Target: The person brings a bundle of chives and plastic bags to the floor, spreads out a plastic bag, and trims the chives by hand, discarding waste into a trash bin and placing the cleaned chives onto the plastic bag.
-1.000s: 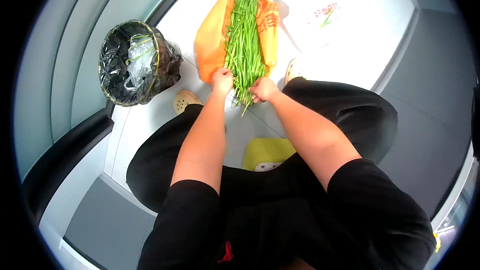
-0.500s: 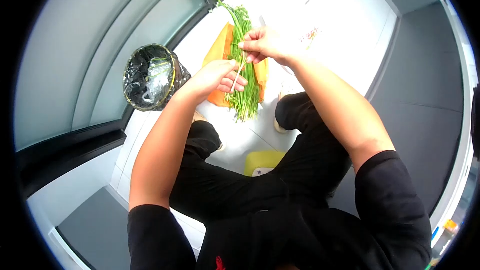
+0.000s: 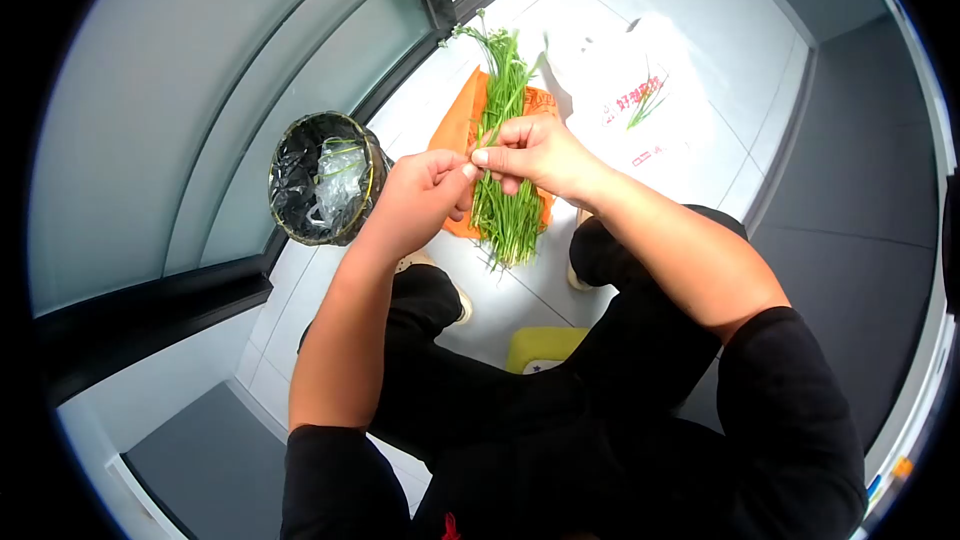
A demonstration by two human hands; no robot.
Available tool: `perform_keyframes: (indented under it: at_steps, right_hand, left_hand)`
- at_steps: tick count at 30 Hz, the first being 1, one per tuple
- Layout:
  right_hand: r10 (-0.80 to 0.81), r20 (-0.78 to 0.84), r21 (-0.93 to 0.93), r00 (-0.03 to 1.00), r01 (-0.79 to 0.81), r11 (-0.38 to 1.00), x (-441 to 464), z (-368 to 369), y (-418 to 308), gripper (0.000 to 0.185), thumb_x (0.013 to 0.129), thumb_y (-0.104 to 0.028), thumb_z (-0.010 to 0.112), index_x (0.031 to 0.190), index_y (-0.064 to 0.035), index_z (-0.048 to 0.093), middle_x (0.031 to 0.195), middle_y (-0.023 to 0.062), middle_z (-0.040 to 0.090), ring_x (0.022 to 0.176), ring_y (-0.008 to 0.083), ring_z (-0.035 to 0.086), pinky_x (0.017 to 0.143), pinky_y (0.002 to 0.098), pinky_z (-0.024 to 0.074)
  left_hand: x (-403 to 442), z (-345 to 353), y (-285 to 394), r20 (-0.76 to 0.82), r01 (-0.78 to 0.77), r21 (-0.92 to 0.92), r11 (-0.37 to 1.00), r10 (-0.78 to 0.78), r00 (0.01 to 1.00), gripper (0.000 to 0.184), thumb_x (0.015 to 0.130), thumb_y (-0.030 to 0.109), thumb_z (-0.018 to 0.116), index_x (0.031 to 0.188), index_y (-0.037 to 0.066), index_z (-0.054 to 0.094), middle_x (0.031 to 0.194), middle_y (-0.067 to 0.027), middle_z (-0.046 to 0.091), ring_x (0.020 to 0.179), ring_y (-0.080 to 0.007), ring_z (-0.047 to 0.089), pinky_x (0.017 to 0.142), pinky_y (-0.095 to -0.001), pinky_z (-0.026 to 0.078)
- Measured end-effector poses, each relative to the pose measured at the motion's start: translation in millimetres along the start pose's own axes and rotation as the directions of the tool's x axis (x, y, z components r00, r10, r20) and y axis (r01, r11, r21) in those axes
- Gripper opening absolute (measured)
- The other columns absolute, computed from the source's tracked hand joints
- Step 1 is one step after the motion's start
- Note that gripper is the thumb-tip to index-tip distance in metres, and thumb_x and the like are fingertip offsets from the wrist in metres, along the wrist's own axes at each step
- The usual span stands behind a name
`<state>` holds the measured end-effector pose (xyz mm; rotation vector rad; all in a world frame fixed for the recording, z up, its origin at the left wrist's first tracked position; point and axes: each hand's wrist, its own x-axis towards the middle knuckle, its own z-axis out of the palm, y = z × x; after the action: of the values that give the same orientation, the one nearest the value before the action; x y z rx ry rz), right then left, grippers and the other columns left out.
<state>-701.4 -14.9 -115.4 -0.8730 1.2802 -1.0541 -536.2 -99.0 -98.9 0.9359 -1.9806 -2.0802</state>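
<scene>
A bunch of flowering chives [image 3: 510, 225], long green stalks with small pale heads at the far end, lies on an orange bag [image 3: 456, 120] on the floor. Above it my two hands meet with their fingertips close together. My right hand [image 3: 545, 155] is closed in a pinch on a thin chive stem, which is mostly hidden by the fingers. From the other side, my left hand [image 3: 415, 202] pinches the same stem's end between thumb and forefinger.
At the left stands a bin [image 3: 375, 175] lined with a black bag, clear plastic and green scraps inside. A white plastic bag [image 3: 660, 145] with red print lies at the right, a few green stems [image 3: 648, 105] on it. A yellow-green stool [image 3: 545, 343] is between my legs.
My left hand has closed from spread fingers into a pinch beside the right fingertips. The view has shifted slightly, so the bunch and bin appear lower and farther right.
</scene>
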Motion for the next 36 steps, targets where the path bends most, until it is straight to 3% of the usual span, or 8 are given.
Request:
perform_keyframes:
  at_steps: [8,13,15,17,19,24,35,36]
  right_hand:
    - [0.027,-0.018,0.403,0.999,-0.017,0.915,7.8,-11.5,-1.3,0.024,0.081,-0.021,0.062,0.065,-0.0052,0.053,0.057,0.0004,0.051,0.048,0.0081,0.048,0.048,0.0208,0.0413]
    - [0.085,0.048,0.156,0.995,-0.092,0.983,10.0,-29.0,-7.3,0.023,0.081,-0.024,0.062,0.070,-0.0048,0.054,0.057,-0.0020,0.048,0.047,0.0067,0.045,0.047,0.0201,0.0402]
    - [0.119,0.208,0.043,0.971,-0.131,0.990,9.0,-17.6,0.2,0.023,0.082,-0.024,0.061,0.076,-0.0026,0.058,0.056,-0.0030,0.047,0.047,0.0061,0.045,0.046,0.0202,0.0396]
    - [0.070,0.224,0.069,0.972,-0.087,0.994,13.5,-10.8,8.9,0.024,0.083,-0.025,0.060,0.082,-0.0009,0.059,0.055,-0.0031,0.047,0.047,0.0058,0.044,0.045,0.0204,0.0393]
    - [0.069,0.087,0.106,0.994,-0.078,0.991,19.3,-15.7,10.2,0.024,0.085,-0.025,0.058,0.084,-0.0011,0.058,0.055,-0.0022,0.047,0.046,0.0061,0.044,0.045,0.0208,0.0391]
    - [0.056,-0.159,0.191,0.986,-0.025,0.981,24.0,-58.9,-9.0,0.024,0.090,-0.025,0.048,0.087,-0.0028,0.056,0.057,-0.0036,0.041,0.047,0.0065,0.041,0.045,0.0214,0.0385]
    - [-0.123,-0.213,0.049,0.969,0.136,0.989,15.2,-85.4,-28.9,0.028,0.089,-0.027,0.049,0.085,-0.0013,0.059,0.059,-0.0028,0.045,0.051,0.0080,0.044,0.049,0.0221,0.0391]
    - [-0.120,-0.201,0.054,0.972,0.133,0.990,13.9,-81.7,-30.2,0.028,0.089,-0.027,0.049,0.085,-0.0013,0.059,0.059,-0.0028,0.045,0.051,0.0080,0.044,0.049,0.0221,0.0391]
  left_hand:
    - [-4.5,0.5,7.0,0.077,0.073,0.332,0.940,-0.104,0.992,0.017,0.086,0.013,0.050,0.075,0.001,0.055,0.057,0.0026,0.047,0.052,-0.0049,0.041,0.049,-0.0216,0.034]
    - [-3.5,0.5,-6.1,0.040,-0.061,0.507,0.860,0.046,0.998,0.015,0.085,0.012,0.051,0.078,-0.001,0.055,0.057,0.0020,0.046,0.053,-0.0060,0.041,0.049,-0.0233,0.035]
    - [-3.2,0.8,-6.5,-0.001,-0.026,0.504,0.864,0.031,1.000,0.016,0.081,0.018,0.055,0.081,0.002,0.060,0.059,-0.0135,0.053,0.052,-0.0249,0.049,0.052,-0.0335,0.040]
    - [-3.2,-0.5,-5.6,0.022,-0.022,0.569,0.822,0.012,1.000,0.016,0.082,0.015,0.054,0.079,0.000,0.059,0.056,-0.0080,0.049,0.052,-0.0169,0.046,0.051,-0.0299,0.038]
    - [-2.9,-2.1,-4.4,0.047,-0.025,0.630,0.776,-0.006,0.999,0.016,0.083,0.012,0.052,0.077,-0.001,0.057,0.054,-0.0026,0.045,0.052,-0.0089,0.042,0.050,-0.0264,0.037]
    - [-3.8,-9.1,-14.9,0.047,-0.059,0.779,0.624,0.036,0.998,0.017,0.079,0.016,0.054,0.075,0.000,0.058,0.058,-0.0122,0.052,0.052,-0.0213,0.050,0.053,-0.0328,0.040]
    - [12.5,-3.2,-20.9,0.135,-0.005,0.836,0.548,-0.197,0.971,0.017,0.078,0.016,0.054,0.085,0.002,0.061,0.072,-0.0150,0.059,0.067,-0.0248,0.057,0.065,-0.0331,0.045]
    - [16.6,-3.0,-27.9,0.101,-0.095,0.768,0.634,0.027,0.995,0.018,0.079,0.013,0.054,0.090,0.001,0.061,0.077,-0.0133,0.061,0.071,-0.0229,0.058,0.068,-0.0318,0.046]
